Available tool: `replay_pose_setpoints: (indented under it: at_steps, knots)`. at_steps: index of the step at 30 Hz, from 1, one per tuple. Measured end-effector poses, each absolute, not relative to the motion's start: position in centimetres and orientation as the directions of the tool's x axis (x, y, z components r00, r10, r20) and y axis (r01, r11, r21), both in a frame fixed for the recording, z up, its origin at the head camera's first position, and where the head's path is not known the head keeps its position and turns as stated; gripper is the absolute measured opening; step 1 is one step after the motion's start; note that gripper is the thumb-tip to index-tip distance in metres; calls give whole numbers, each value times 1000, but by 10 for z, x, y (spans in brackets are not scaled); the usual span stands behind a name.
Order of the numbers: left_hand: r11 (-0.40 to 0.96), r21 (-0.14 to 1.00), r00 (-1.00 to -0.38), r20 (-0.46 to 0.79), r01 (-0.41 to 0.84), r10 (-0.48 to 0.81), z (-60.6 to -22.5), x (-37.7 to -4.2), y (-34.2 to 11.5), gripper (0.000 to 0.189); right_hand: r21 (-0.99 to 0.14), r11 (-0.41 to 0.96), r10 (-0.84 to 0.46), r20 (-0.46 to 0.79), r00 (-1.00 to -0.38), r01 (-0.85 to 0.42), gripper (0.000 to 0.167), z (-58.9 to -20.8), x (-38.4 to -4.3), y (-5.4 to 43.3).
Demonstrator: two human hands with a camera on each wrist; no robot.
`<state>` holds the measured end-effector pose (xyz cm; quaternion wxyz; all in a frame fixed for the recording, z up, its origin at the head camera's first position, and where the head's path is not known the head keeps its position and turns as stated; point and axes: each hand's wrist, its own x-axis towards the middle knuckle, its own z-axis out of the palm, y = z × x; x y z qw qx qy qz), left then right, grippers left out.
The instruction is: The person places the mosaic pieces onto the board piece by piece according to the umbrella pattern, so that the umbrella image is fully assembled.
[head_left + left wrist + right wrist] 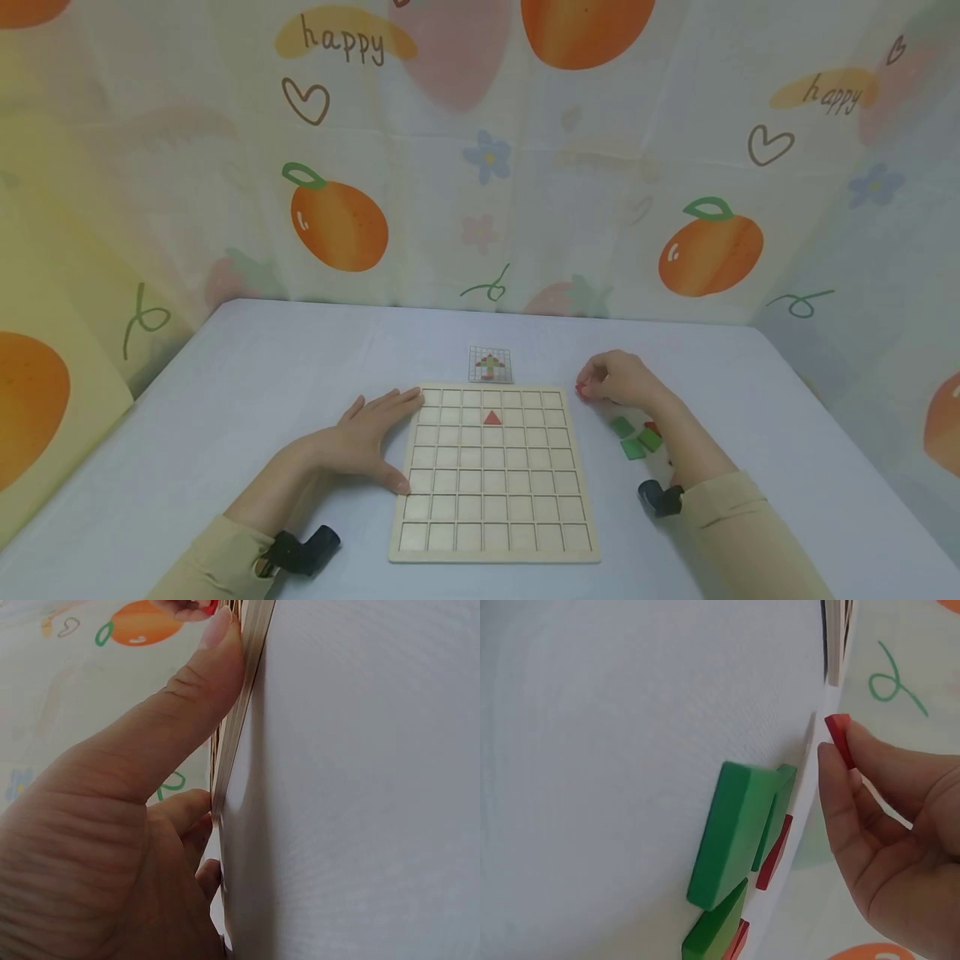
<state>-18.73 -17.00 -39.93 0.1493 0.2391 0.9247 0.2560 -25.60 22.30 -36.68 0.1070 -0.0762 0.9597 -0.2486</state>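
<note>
A wooden grid board (495, 557) lies flat on the table, with one red triangle (492, 418) in a square of its second row. My left hand (360, 442) is spread along the board's left side, fingertips at the upper corner and thumb on the lower edge. In the left wrist view, the thumb (180, 697) rests on the board's rim. Just beyond the board's upper right corner, my right hand (618, 375) pinches a small red block (839, 741) between thumb and fingertips.
Right of the board lie several loose pieces, among them a green block (731, 832) and a red block (775, 855). A small card (491, 365) with a coloured arrow-like pattern on a grid lies behind the board. A printed curtain (420, 233) hangs behind the table.
</note>
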Motion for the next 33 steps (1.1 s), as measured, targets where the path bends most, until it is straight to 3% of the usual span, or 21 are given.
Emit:
replay_pose_setpoints:
  at_steps: [4, 10, 33]
  knots:
    - [754, 548, -842, -154, 363, 518, -399, -187, -170, 123, -524, 842, -231, -135, -964, -128, 22, -366, -255, 223]
    - [755, 544, -839, -157, 366, 520, -400, -187, -170, 123, -594, 782, -304, -102, -947, -187, 20, -364, -252, 219]
    - [751, 544, -836, -153, 374, 527, -399, -187, -170, 122, -809, 580, -375, -162, -913, -94, 26, -355, -236, 181]
